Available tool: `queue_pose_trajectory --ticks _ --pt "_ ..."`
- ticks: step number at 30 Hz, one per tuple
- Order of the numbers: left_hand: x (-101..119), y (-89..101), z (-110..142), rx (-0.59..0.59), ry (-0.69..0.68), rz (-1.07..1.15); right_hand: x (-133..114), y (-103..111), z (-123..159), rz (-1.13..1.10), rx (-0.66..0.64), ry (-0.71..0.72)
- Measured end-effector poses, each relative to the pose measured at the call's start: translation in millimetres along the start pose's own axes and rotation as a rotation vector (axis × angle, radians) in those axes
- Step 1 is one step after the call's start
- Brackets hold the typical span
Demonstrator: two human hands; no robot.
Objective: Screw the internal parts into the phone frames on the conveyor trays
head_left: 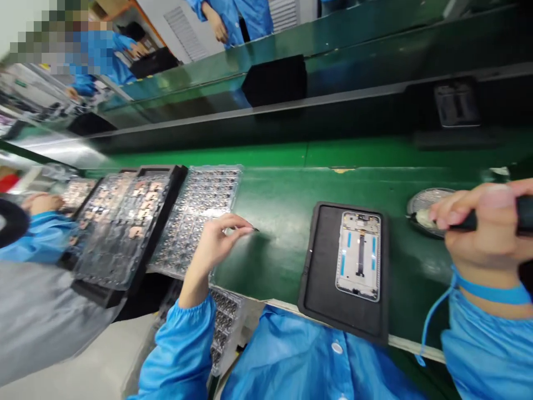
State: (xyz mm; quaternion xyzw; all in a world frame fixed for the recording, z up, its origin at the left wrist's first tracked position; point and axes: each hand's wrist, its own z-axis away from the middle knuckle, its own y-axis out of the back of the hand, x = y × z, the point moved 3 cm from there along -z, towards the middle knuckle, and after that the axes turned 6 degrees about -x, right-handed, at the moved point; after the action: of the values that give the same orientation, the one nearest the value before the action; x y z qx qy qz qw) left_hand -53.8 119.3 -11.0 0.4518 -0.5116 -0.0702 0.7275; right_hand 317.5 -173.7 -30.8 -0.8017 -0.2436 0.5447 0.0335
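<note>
My left hand (220, 240) hovers over the green bench just right of a clear tray of small parts (195, 211), thumb and forefinger pinched on a tiny dark part. My right hand (478, 228) is at the right edge, closed round a black-handled tool (466, 221) whose pale tip points at a small round dish (428, 201). Between my hands a phone frame (358, 254) lies face up in a black holder (320, 278) near the front edge of the bench.
More clear trays of copper-coloured parts (125, 216) sit on black trays at the left, where another person's hand and blue sleeve (35, 222) work. Black holders (275, 79) ride the conveyor behind. People in blue coats stand at the far side.
</note>
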Motion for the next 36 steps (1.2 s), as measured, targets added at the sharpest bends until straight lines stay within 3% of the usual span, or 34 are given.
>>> queue_pose_trajectory --ticks 3,6,9,11,14,21,28,33,36 --pt "69.2 -67.8 1.4 -0.229 -0.27 0.152 0.7 -8.6 -5.1 0.005 -0.112 0.134" --pt "121.0 -130.2 3.0 -0.339 -0.382 0.186 7.5 -5.2 -8.2 0.007 -0.164 0.138" --pt "141.1 -173.1 6.5 -0.409 -0.396 0.088 10.1 -3.1 -7.4 0.011 -0.184 0.139" --pt "141.3 -187.9 10.6 -0.419 -0.376 0.028 10.3 -3.5 -6.8 0.005 -0.178 0.144" --pt "135.6 -194.5 17.6 -0.396 -0.342 0.017 10.3 -5.4 -7.4 -0.001 -0.175 0.142" --pt "130.7 -188.1 20.4 -0.238 -0.341 -0.119 10.2 -6.7 -8.5 -0.009 -0.185 0.147" --pt "125.5 -186.9 7.6 -0.272 -0.38 -0.109 7.6 -5.0 -9.3 -0.034 -0.183 0.151" --pt "121.2 -189.4 2.7 -0.219 -0.351 -0.113 -3.9 -5.9 -11.6 -0.043 -0.082 0.161" --pt "123.0 -186.9 6.7 -0.249 -0.445 -0.116 -7.1 -0.4 -13.6 -0.05 -0.012 0.216"
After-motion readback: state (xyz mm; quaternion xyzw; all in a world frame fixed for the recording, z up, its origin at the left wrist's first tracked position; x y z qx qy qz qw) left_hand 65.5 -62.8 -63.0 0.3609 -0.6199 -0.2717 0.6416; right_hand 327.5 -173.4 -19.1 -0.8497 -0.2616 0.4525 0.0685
